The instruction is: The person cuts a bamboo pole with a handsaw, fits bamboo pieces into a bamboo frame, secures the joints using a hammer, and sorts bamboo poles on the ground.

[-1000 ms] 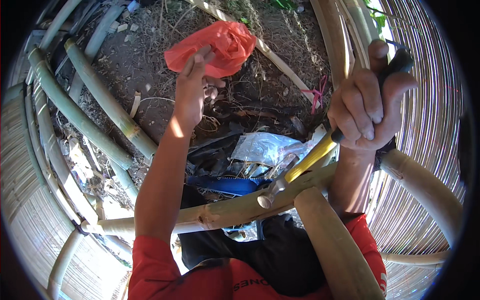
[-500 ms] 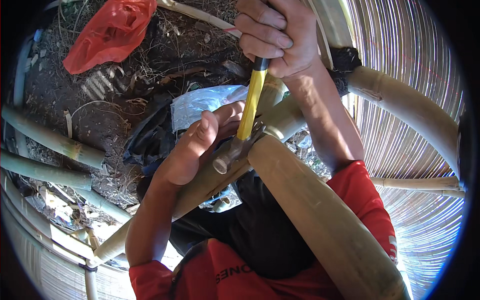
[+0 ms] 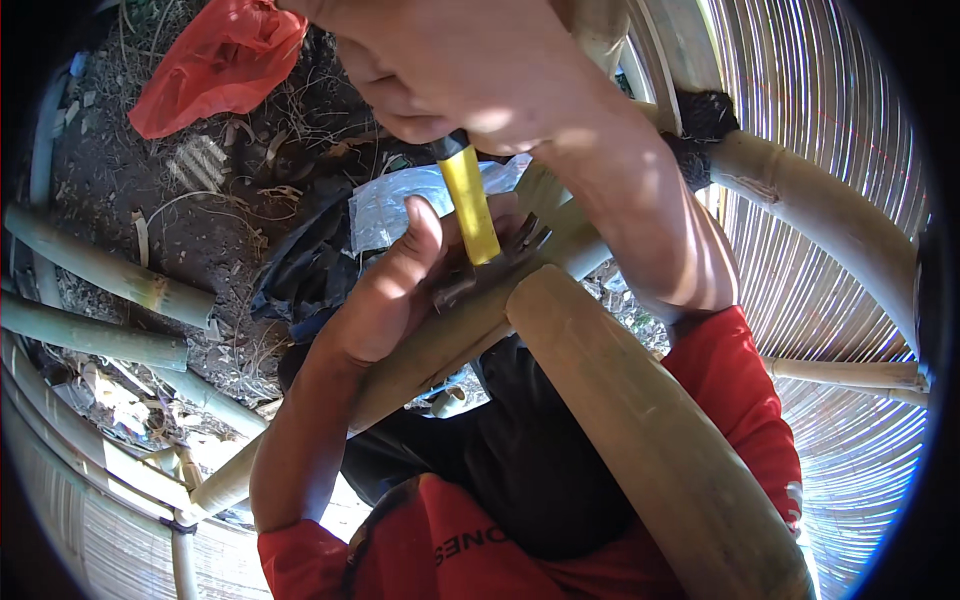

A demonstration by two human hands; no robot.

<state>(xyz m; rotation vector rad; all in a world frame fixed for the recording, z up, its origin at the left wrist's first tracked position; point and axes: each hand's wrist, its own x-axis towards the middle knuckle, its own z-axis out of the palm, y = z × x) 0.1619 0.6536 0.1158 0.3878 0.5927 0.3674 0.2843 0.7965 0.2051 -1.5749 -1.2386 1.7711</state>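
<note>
Head view: right hand [image 3: 480,70] grips yellow-handled hammer [image 3: 475,215]; left hand [image 3: 395,290] clasps smooth bamboo pole [image 3: 420,355].

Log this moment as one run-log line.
right hand: grips yellow-handled hammer | left hand: on bamboo pole at hammer head | red bag: on ground

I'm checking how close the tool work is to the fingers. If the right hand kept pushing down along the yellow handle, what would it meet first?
Most likely the right hand drives the yellow-handled tool into the bamboo pole, right beside the left hand's thumb; depth is unclear.
</note>
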